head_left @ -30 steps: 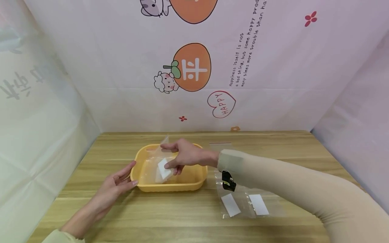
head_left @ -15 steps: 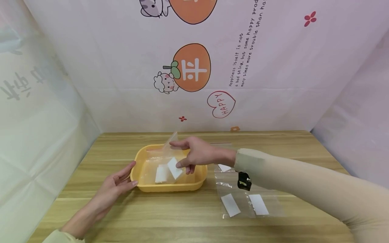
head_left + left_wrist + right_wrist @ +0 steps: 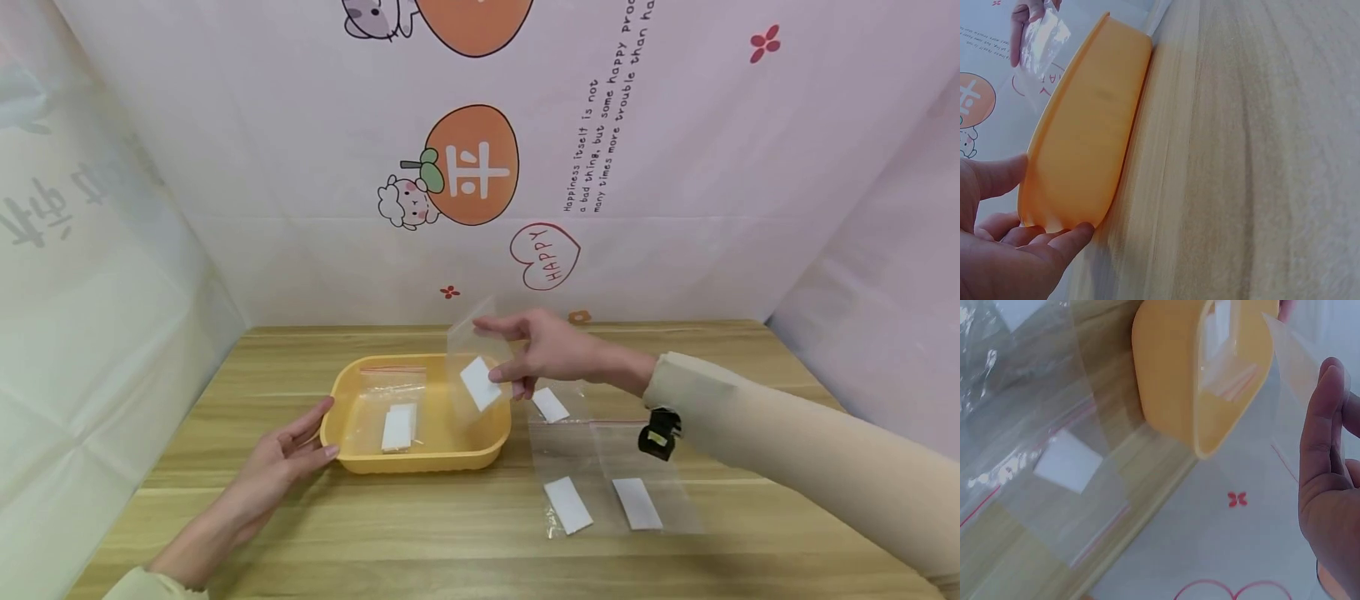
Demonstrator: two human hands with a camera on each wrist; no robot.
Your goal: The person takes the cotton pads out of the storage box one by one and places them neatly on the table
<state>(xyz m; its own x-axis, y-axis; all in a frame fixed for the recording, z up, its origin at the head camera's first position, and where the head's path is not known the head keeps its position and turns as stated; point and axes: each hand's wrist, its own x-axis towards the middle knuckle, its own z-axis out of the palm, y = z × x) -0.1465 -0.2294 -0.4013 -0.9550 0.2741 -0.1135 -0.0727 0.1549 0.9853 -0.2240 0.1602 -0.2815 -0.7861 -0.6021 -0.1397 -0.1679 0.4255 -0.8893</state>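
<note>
My left hand (image 3: 273, 468) holds the left end of a yellow plastic basket (image 3: 427, 463), thumb and fingers spread along its end wall. My right hand (image 3: 553, 350) pinches a clear zip-lock bag (image 3: 459, 367) with a white card (image 3: 477, 384) in it. That bag hangs upright over the basket's right part in the head view. Inside the basket, at the left, lies other zip-lock bagging (image 3: 375, 400) with white cards (image 3: 398, 427) showing through. The right wrist view shows the lifted bag edge (image 3: 1288, 356) beside my fingers.
Right of the basket, several zip-lock bags with white cards lie on the wooden table: a front left card (image 3: 568, 505), a front right card (image 3: 637, 503) and a back card (image 3: 551, 406). A printed cloth (image 3: 337, 250) hangs behind the table.
My right hand has moved right and up with its bag, from the basket's left part to its right part, uncovering the cards lying there. My left hand has stayed on the basket.
</note>
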